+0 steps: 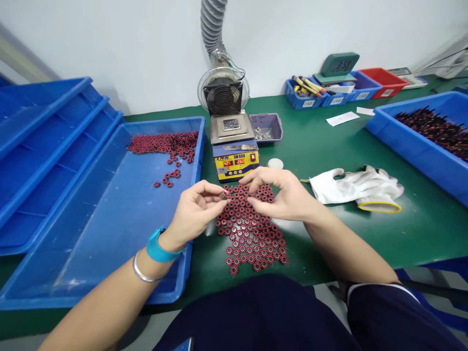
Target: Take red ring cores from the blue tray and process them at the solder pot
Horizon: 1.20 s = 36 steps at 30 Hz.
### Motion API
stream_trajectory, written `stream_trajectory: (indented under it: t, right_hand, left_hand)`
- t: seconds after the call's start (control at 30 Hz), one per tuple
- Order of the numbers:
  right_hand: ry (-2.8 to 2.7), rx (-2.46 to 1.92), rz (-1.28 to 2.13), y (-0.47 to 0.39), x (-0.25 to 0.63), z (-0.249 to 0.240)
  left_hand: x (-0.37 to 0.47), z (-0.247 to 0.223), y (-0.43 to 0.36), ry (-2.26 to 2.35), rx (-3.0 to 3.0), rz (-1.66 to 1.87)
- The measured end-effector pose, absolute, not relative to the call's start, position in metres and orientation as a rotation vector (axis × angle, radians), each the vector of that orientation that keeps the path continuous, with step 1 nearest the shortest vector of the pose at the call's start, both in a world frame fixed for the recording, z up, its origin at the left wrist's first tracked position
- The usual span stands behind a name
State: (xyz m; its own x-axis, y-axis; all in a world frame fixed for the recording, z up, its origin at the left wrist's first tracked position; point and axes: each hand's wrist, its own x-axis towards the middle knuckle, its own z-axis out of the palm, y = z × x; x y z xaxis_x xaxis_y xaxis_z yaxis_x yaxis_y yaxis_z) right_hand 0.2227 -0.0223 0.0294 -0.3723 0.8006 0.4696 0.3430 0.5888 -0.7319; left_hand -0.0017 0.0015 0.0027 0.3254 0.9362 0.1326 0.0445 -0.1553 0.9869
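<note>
My left hand (197, 207), with a blue band and a silver bangle on its wrist, pinches a small red toothed ring (224, 195) between thumb and fingertips. The fingers partly cover it, so I cannot tell whether it is more than one. Across from it, my right hand (283, 195) is curved over the upper part of the pile, thumb and fingers apart, with nothing visible in its grip. Below both hands a flat spread of red toothed rings (252, 239) lies on the green table (310, 251). Just behind them stands a yellow-and-blue solder pot (237, 163) with lit red digits.
A blue tray (146, 209) with more rings is at left, beside stacked blue trays (47, 146). A fan (224, 99) and duct (212, 24) rise behind the pot, near a grey bin (276, 127). White gloves (351, 187) and another blue tray (420, 136) lie right.
</note>
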Motion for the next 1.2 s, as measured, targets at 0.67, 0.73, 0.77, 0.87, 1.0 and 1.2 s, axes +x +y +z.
stream_trajectory:
  t: [0.67,0.73,0.77,0.87,1.0,1.2]
  right_hand:
    - [-1.338,-0.860,1.396,-0.012,0.185,-0.009]
    - [-1.370,-0.873,1.360,-0.012,0.186,-0.009]
    - [-1.394,-0.890,1.327,-0.013,0.186,-0.009]
    - [-1.494,-0.956,1.207,-0.016,0.186,-0.007]
    - [-1.582,-1.018,1.133,-0.019,0.186,-0.005]
    - [-1.675,-1.051,1.039,-0.020,0.186,-0.004]
  left_hand:
    - [0.008,-0.004,-0.008,0.847,1.242,0.916]
    - [0.007,-0.004,-0.009,0.872,1.365,0.973]
    - [0.007,-0.004,-0.010,0.882,1.443,1.009]
    - [0.007,-0.004,-0.011,0.909,1.664,1.080]
    - [0.007,-0.004,-0.011,0.962,1.809,1.107]
    - [0.005,0.000,-0.011,0.991,1.965,1.082]
